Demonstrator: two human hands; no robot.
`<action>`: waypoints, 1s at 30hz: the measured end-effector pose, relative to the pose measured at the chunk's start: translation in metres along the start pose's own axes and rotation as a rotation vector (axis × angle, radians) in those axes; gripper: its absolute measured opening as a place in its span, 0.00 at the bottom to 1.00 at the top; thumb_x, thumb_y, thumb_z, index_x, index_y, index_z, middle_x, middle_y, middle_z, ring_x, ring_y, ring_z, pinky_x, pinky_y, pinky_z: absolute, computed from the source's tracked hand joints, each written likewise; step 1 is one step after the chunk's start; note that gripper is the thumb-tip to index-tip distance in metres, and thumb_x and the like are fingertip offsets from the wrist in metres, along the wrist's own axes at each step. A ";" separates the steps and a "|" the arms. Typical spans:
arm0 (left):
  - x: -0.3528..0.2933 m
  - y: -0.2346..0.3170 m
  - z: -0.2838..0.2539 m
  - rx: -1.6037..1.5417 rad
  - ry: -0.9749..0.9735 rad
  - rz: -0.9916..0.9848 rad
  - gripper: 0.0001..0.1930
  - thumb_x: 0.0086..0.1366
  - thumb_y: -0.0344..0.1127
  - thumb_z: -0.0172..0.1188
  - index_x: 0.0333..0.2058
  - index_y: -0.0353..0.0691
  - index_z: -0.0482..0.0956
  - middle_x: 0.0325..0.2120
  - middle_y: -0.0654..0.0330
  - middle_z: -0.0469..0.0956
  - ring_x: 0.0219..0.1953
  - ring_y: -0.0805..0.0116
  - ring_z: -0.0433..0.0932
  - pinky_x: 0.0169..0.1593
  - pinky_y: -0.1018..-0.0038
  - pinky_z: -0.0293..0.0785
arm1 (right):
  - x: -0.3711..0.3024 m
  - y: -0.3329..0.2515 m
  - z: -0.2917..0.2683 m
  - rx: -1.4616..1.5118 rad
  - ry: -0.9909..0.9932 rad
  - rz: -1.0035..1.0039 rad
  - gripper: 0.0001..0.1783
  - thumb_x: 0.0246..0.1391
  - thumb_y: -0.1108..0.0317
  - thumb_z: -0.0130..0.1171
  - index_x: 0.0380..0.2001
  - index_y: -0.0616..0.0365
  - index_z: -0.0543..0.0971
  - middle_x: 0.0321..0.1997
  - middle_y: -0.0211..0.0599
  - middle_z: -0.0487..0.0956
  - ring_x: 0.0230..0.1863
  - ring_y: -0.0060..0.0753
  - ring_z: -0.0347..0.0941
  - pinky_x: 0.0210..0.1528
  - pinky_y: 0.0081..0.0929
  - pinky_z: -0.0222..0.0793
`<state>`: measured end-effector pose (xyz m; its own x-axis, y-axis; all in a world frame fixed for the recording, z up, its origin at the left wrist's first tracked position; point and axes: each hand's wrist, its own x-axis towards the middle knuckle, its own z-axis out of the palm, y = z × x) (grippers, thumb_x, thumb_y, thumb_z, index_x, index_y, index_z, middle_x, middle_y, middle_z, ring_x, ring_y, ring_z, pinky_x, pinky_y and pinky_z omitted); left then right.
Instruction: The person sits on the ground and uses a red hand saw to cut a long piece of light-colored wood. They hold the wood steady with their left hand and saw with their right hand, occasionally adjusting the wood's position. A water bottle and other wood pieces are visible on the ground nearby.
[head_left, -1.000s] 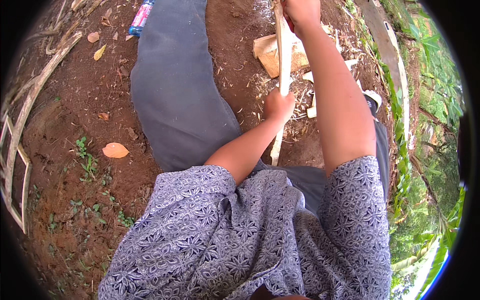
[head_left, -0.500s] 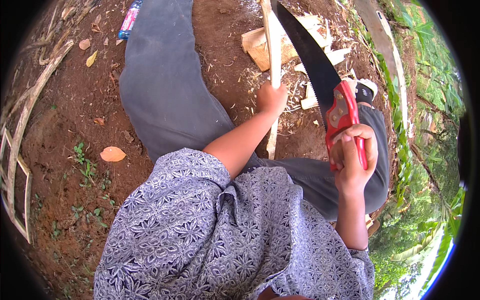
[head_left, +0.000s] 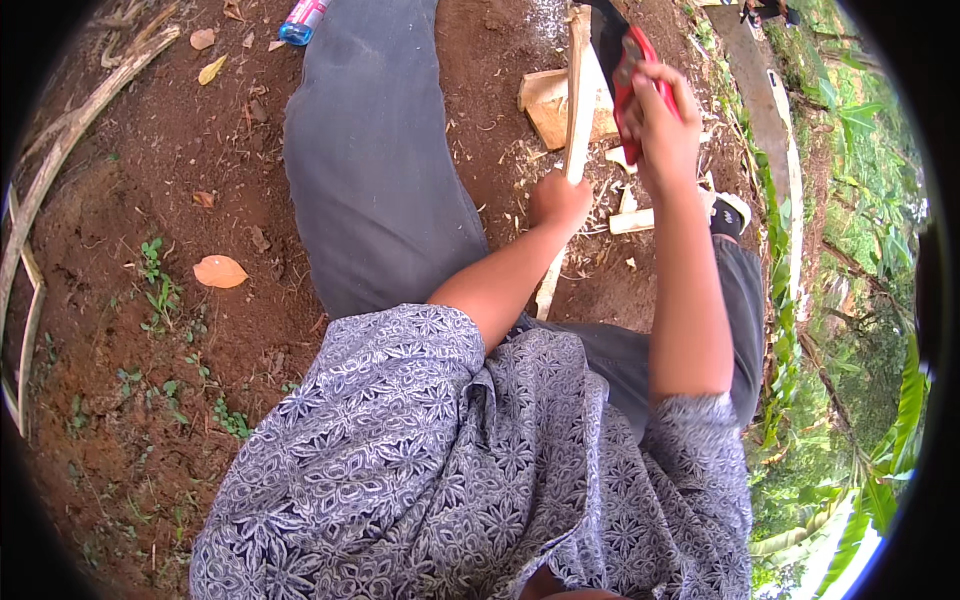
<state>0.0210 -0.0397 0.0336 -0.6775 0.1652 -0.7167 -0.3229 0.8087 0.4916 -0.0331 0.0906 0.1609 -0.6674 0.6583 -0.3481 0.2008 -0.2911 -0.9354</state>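
Observation:
My left hand [head_left: 560, 203] is wrapped round a pale, narrow wooden stick [head_left: 578, 95] that stretches away from me, its lower end showing below the fist. In my right hand [head_left: 665, 130] I grip the red handle of a hand saw [head_left: 640, 60], just right of the stick's far part. The black blade points away from me and to the left, and its far end runs out at the top of the view. Blade and stick look very near each other; I cannot tell whether they touch.
A split block of wood [head_left: 548, 110] lies on the reddish soil beyond my left hand, with wood offcuts [head_left: 632, 220] and shavings around it. At the far left are a bottle [head_left: 300, 25] and a long branch [head_left: 80, 120]. Green plants [head_left: 860, 120] line the right side.
My right hand has carried the saw forward and slightly left, bringing the blade beside the stick's far end. My left hand still holds the stick. The whole view has shifted a little.

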 end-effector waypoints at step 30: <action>0.005 -0.001 0.004 -0.086 -0.073 -0.042 0.20 0.63 0.49 0.62 0.36 0.35 0.86 0.35 0.44 0.86 0.40 0.44 0.86 0.44 0.52 0.81 | -0.213 -0.058 -0.074 -0.042 0.078 0.020 0.05 0.66 0.76 0.57 0.44 0.57 0.76 0.21 0.23 0.70 0.15 0.12 0.60 0.17 0.18 0.58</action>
<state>0.0210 -0.0373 0.0276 -0.6135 0.1752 -0.7700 -0.4073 0.7652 0.4986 0.1503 0.0185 0.2851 -0.6057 0.7050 -0.3689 0.2441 -0.2766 -0.9295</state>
